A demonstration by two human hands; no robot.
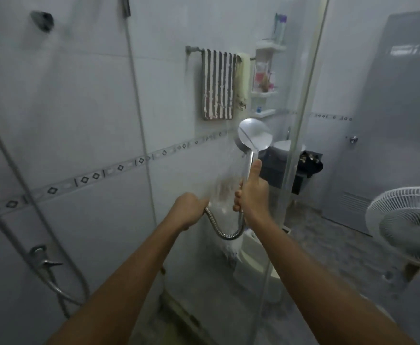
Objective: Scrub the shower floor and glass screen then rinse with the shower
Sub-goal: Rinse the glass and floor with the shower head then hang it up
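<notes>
Chrome shower head (253, 135), held close in front of the screen (301, 108), sprays water onto the glass. The right hand (250, 192) grips its handle, thumb up. The left hand (191, 210) curls round the hose (225, 232). Labels on the bottles (280, 28) behind the screen are too blurred to read.

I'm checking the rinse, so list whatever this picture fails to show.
All in the head view:
shower floor: mostly behind both forearms and blurred; its cleanliness cannot be judged.
shower head, gripped by the right hand: its back faces the camera, nozzles hidden.
hose: a stretch disappears inside the left hand.
shelf bottles: blurred behind the glass screen; labels unreadable.
fan: cut off by the right edge.
</notes>
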